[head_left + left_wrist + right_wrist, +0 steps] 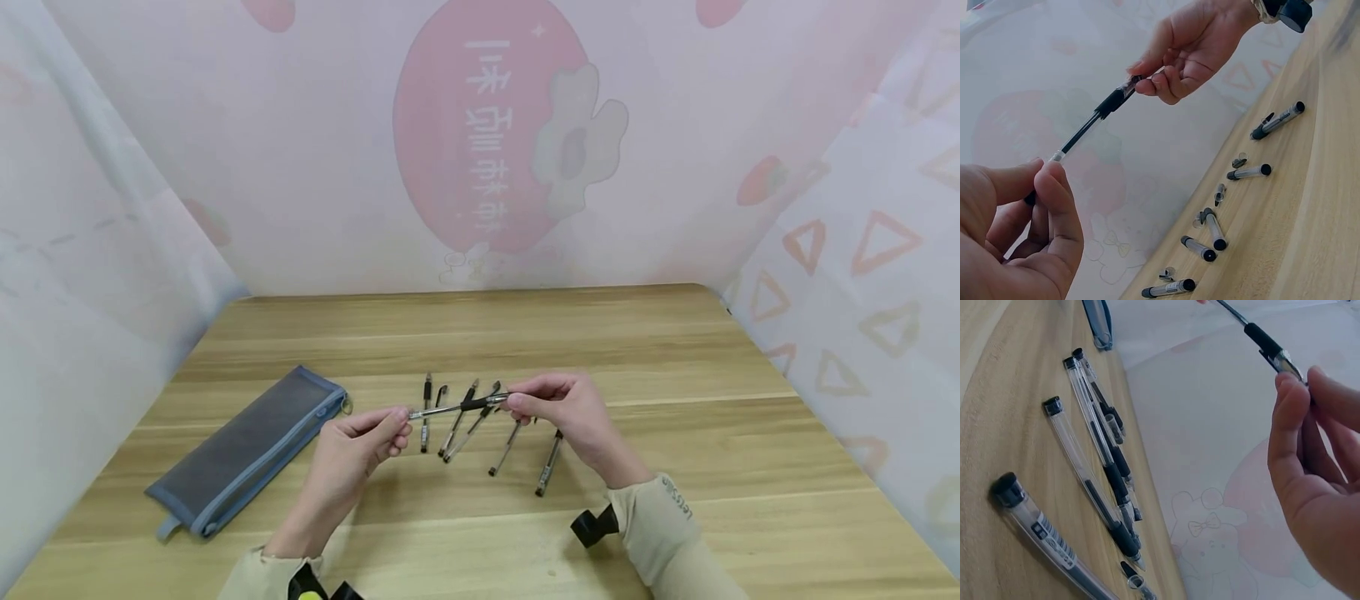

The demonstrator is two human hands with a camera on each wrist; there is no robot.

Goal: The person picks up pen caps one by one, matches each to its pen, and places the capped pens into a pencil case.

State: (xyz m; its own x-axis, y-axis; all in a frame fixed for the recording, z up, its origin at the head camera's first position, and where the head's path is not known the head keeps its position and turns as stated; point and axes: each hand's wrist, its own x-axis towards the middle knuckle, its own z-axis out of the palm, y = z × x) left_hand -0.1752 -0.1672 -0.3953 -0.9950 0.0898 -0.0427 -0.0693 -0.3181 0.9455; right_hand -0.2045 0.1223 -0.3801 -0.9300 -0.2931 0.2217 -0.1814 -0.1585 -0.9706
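Observation:
A clear-barrelled pen (pixel 474 404) with a black grip is held nearly level above the table, between both hands. My left hand (pixel 360 442) pinches its rear end between thumb and fingers. At the other end, my right hand (pixel 566 412) pinches the clear cap (pixel 1284 361), whose black clip lies along the pen's grip in the right wrist view. Below and behind the hands, several similar pens lie uncapped on the wooden table (pixel 420 333), such as the pen (pixel 425 421) at the left of the row and the pen (pixel 549 467) at its right.
A grey-blue zippered pencil case (pixel 247 442) lies slantwise left of the pens. Small loose caps, among them one cap (pixel 1168 273), lie by the pens' tips. A printed cloth backdrop (pixel 337 167) rises behind the table and along both sides.

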